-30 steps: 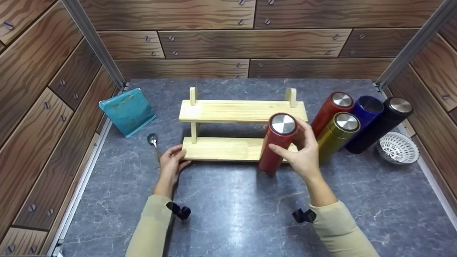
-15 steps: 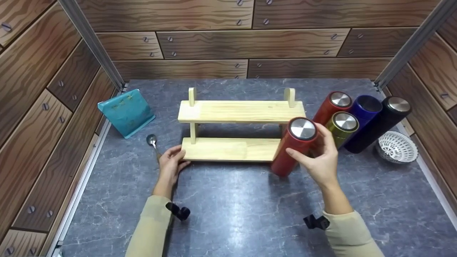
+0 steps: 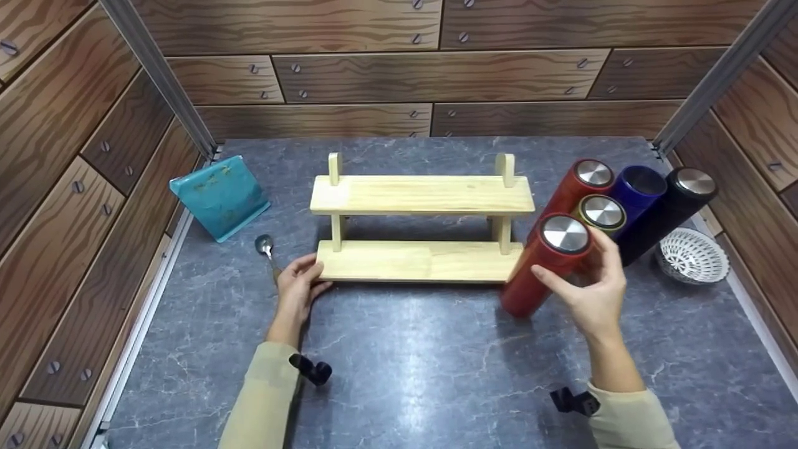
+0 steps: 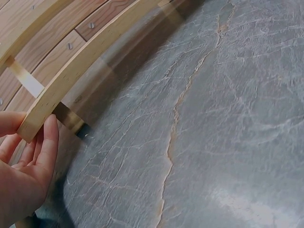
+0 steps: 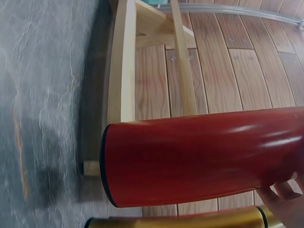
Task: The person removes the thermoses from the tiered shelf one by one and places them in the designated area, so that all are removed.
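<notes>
A two-tier wooden shelf (image 3: pixel 418 260) stands mid-table in the head view. My left hand (image 3: pixel 295 290) grips the left end of its lower board, thumb above and fingers below; the left wrist view shows the same pinch on the board end (image 4: pixel 35 123). Near its steel-topped cap, my right hand (image 3: pixel 595 293) holds a red thermos flask (image 3: pixel 539 271), slightly tilted, in front of the shelf's right end. In the right wrist view the red flask (image 5: pixel 199 159) lies across the picture, and its base looks raised off the table. It partly hides a gold flask (image 3: pixel 601 212) behind it.
Another red flask (image 3: pixel 570 190), a blue flask (image 3: pixel 639 184) and a black flask (image 3: pixel 658 218) stand close together at the right. Beside them sits a white openwork bowl (image 3: pixel 693 257). A teal pouch (image 3: pixel 221 198) and a spoon (image 3: pixel 265 244) are at the left.
My right hand has carried the red flask rightward and a little nearer, away from the front of the lower board to past its right end. The left hand stays in place.
</notes>
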`<state>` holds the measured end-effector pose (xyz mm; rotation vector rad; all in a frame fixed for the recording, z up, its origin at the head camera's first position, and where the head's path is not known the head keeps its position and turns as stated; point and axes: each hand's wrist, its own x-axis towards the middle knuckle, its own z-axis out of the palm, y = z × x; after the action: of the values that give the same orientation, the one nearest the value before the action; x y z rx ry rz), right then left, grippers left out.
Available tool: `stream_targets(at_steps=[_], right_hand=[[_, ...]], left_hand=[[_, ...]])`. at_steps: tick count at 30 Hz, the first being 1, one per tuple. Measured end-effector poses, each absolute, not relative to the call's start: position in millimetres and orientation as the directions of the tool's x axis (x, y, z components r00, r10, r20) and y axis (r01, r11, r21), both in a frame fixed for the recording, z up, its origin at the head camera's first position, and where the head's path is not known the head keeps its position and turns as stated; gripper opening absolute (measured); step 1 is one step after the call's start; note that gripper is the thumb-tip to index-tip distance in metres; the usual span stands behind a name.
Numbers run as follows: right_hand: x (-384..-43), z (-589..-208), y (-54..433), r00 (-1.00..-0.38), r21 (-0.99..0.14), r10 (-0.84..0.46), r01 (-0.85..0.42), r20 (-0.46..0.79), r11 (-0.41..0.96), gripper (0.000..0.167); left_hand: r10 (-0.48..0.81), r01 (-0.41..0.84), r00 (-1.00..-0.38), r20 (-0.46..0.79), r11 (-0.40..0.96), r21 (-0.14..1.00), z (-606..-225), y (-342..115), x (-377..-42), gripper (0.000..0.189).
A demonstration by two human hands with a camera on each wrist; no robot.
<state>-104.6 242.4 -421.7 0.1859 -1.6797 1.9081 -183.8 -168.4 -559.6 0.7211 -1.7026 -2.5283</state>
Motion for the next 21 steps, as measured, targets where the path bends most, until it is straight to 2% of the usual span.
stream_targets(at_steps=[9, 21], right_hand=[[-102, -434, 269, -0.798, -0.877, 0.411, -0.481, 0.441, 0.007, 0.081], [-97, -435, 295, -0.767, -0.883, 0.510, -0.469, 0.390, -0.030, 0.081]], left_hand=[[-0.256, -0.243, -0.895, -0.366, -0.407, 0.881, -559, -168, -183, 0.034], [-0.259, -0.228, -0.898, -0.356, -0.418, 0.879, -561, -169, -184, 0.033]])
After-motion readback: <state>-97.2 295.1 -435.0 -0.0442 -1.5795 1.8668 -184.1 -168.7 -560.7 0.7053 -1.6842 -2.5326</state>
